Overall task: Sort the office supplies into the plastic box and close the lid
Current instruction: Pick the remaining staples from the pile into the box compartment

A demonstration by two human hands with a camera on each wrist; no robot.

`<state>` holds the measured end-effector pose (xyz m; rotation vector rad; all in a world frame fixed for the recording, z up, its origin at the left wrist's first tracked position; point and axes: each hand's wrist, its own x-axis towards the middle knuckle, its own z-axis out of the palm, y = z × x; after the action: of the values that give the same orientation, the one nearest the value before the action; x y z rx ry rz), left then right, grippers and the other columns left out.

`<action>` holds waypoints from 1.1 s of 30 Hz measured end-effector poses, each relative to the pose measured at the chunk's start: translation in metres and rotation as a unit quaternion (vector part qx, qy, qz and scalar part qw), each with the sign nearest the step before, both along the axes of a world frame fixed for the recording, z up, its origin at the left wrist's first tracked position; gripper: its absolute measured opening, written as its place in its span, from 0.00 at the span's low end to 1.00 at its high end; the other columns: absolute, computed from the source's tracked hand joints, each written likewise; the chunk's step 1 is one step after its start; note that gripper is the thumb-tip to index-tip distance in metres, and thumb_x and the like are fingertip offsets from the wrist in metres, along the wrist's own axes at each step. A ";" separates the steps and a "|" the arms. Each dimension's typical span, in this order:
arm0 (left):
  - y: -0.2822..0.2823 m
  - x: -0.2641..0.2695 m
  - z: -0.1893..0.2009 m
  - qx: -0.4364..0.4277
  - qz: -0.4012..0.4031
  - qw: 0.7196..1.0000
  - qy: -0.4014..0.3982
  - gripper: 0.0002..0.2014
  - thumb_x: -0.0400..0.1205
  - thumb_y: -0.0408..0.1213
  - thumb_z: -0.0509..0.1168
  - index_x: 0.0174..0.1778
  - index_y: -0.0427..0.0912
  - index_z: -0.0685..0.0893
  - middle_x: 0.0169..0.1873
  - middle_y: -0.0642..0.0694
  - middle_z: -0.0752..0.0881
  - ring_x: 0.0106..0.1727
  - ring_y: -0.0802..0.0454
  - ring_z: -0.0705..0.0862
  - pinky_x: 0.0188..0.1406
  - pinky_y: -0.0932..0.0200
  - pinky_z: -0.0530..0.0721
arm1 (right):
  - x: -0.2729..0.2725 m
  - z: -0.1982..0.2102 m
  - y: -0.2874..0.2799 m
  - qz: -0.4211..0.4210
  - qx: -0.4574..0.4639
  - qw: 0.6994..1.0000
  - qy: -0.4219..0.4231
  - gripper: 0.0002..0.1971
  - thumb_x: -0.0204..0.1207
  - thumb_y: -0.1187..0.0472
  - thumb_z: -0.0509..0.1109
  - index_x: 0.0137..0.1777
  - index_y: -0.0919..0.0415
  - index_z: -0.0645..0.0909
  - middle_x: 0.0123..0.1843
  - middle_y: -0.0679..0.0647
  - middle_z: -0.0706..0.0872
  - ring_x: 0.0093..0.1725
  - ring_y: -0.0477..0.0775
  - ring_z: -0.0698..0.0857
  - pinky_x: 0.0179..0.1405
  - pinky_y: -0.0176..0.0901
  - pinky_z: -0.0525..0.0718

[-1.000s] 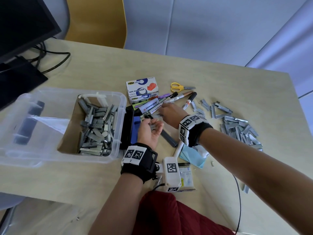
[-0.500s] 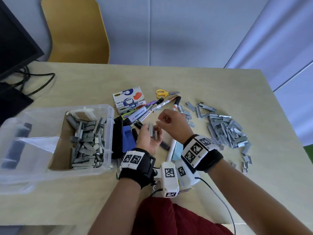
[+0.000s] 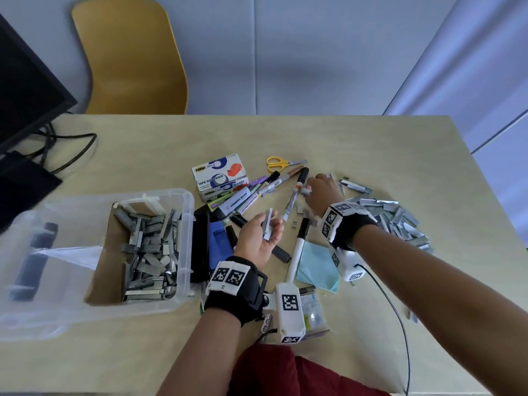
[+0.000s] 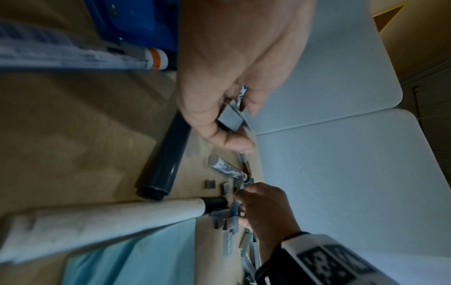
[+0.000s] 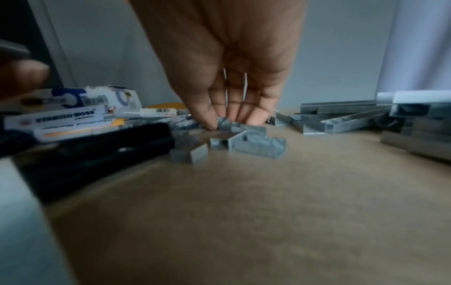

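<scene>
Reaching away from the left hand (image 3: 258, 238), the right hand (image 3: 321, 192) has returned to the table (image 3: 371, 155) and now pinches down on short staple strips (image 5: 234, 135) beside the markers (image 3: 297, 190); half a second ago it was meeting the left hand above the table. The left hand stays raised, palm up, fingers curled round a small stack of staple strips (image 3: 268, 227). In the blurred right wrist view, the fingertips (image 5: 212, 123) appear to close on one strip, though a firm hold cannot be confirmed. The plastic box (image 3: 183, 201) stands open at the left, already holding many strips. Judged from this, the handover is complete and gathering continues; the large staple pile (image 3: 400, 221), markers and scissors (image 3: 278, 162) remain outside, so the lid step is far off.
</scene>
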<state>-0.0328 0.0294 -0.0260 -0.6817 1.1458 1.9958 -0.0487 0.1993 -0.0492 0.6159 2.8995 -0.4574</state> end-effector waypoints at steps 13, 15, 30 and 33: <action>0.015 0.002 -0.008 0.000 0.010 1.000 -0.025 0.10 0.86 0.32 0.55 0.43 0.33 0.78 0.35 0.41 0.77 0.34 0.50 0.78 0.46 0.60 0.83 | 0.034 0.045 -0.026 0.002 -0.202 0.974 0.101 0.09 0.76 0.62 0.69 0.46 0.68 0.87 0.44 0.61 0.89 0.40 0.53 0.83 0.51 0.41 0.82; 0.018 0.004 -0.006 0.011 0.005 0.999 -0.033 0.12 0.86 0.33 0.54 0.41 0.34 0.78 0.35 0.40 0.79 0.34 0.49 0.79 0.43 0.59 0.84 | 0.041 0.054 -0.039 0.036 -0.219 0.972 0.083 0.11 0.77 0.59 0.69 0.48 0.67 0.87 0.44 0.59 0.89 0.42 0.51 0.83 0.52 0.39 0.81; 0.009 0.000 -0.008 0.044 -0.083 0.995 0.035 0.19 0.88 0.46 0.47 0.37 0.45 0.78 0.20 0.54 0.79 0.16 0.62 0.73 0.14 0.72 0.65 | 0.018 0.022 -0.010 0.083 -0.082 0.992 -0.039 0.12 0.73 0.66 0.68 0.56 0.66 0.84 0.59 0.61 0.84 0.61 0.59 0.81 0.58 0.44 0.77; 0.007 -0.002 -0.009 0.051 -0.080 0.994 0.055 0.19 0.88 0.47 0.48 0.41 0.45 0.80 0.23 0.53 0.82 0.18 0.61 0.76 0.17 0.71 0.68 | 0.018 0.012 -0.019 0.095 -0.053 0.993 -0.044 0.09 0.75 0.68 0.64 0.51 0.68 0.83 0.56 0.63 0.82 0.58 0.62 0.80 0.50 0.43 0.76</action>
<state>-0.0347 0.0362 -0.0346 -0.4191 1.1170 1.9584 -0.0311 0.1801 -0.0370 0.3307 2.7928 -0.5400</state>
